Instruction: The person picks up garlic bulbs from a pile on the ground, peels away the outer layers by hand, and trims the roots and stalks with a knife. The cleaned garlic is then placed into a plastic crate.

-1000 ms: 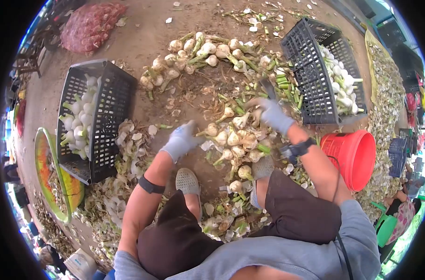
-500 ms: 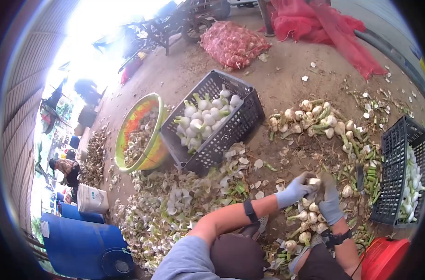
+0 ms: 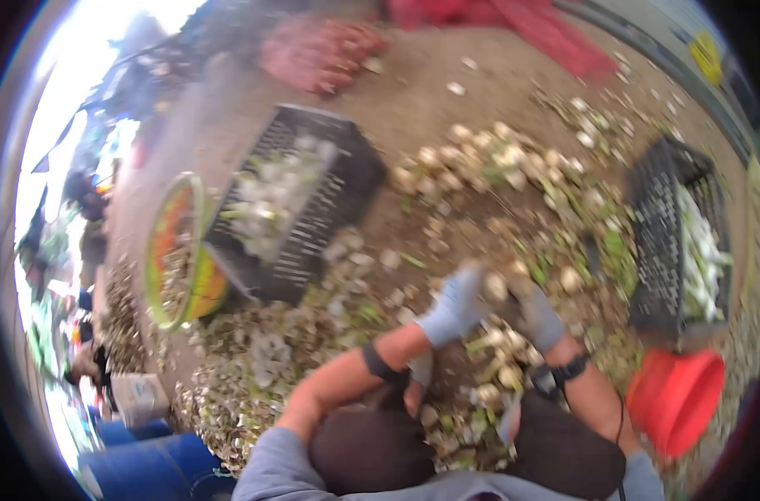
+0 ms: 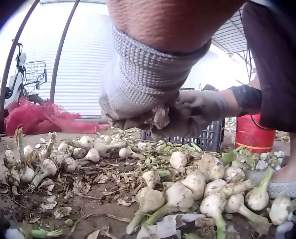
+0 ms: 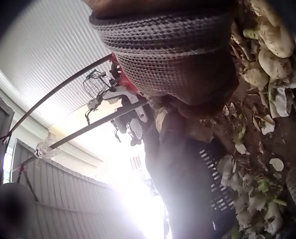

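Both hands wear pale grey gloves with dirty fingers and meet over a heap of garlic. Between them is a garlic bulb (image 3: 496,288), blurred in the head view and mostly covered by fingers in both wrist views. My left hand (image 3: 455,305) grips it from the left. From the right, my right hand (image 3: 537,316) has its curled fingers against the same bulb. A papery whitish piece (image 4: 161,117) shows between the gloves in the left wrist view. Below lie unpeeled garlic bulbs (image 4: 179,196) with short green stems.
More garlic bulbs (image 3: 455,163) lie in an arc further off. Black crates of white garlic stand left (image 3: 346,188) and right (image 3: 659,250). A red bucket (image 3: 676,401) is near my right arm, a yellow-green basin (image 3: 154,284) far left. Peeled skins (image 3: 263,359) cover the ground left.
My hands, apart over the heap a second ago, have come together around a garlic bulb. The head view swung left, then partly back.
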Action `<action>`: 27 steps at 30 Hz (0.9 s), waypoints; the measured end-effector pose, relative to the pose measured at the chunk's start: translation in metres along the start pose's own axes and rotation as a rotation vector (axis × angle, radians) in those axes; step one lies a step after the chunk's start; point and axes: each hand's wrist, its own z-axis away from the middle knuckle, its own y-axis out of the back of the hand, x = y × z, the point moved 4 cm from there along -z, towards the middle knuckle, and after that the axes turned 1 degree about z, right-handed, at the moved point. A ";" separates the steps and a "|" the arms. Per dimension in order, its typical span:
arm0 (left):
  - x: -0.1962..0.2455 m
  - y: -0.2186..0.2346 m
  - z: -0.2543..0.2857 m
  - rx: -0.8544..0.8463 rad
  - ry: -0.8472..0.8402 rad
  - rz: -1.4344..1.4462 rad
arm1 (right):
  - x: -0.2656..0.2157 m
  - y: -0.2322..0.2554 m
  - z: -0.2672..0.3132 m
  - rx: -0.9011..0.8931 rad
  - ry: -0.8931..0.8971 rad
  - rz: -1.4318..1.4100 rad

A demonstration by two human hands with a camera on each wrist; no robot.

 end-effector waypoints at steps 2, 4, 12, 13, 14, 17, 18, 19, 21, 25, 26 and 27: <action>0.001 0.003 -0.002 -0.067 0.192 0.153 | 0.028 -0.012 0.006 0.114 -0.388 -0.960; -0.025 -0.016 0.001 0.066 0.210 0.489 | 0.044 -0.014 0.016 0.091 -0.496 -1.276; -0.004 -0.024 0.005 -0.770 0.607 2.030 | 0.009 0.016 0.013 0.426 0.136 0.111; -0.006 -0.024 0.003 -0.401 0.489 1.330 | 0.018 0.010 0.012 0.360 -0.004 -0.160; -0.005 -0.013 -0.001 -0.056 0.336 0.626 | 0.028 0.005 0.014 0.288 -0.142 -0.431; -0.004 0.008 -0.015 0.006 0.068 0.133 | 0.033 0.009 0.012 0.254 -0.240 -0.399; 0.004 0.010 -0.016 -0.005 -0.153 -0.111 | 0.037 0.003 0.014 0.225 -0.409 -0.572; 0.000 0.003 -0.010 -0.141 0.033 -0.121 | 0.032 0.001 0.016 0.205 -0.496 -0.566; 0.006 -0.003 -0.008 -0.146 0.017 -0.308 | 0.035 -0.008 0.019 0.200 -0.590 -0.779; 0.005 0.008 -0.011 -0.170 0.170 -0.235 | 0.040 -0.018 0.023 0.205 -0.689 -1.003; 0.007 0.012 -0.012 -0.191 0.233 -0.093 | 0.035 -0.019 0.022 0.204 -0.693 -1.006; 0.012 0.013 -0.010 -0.224 0.260 -0.133 | 0.029 -0.015 0.019 0.204 -0.583 -0.875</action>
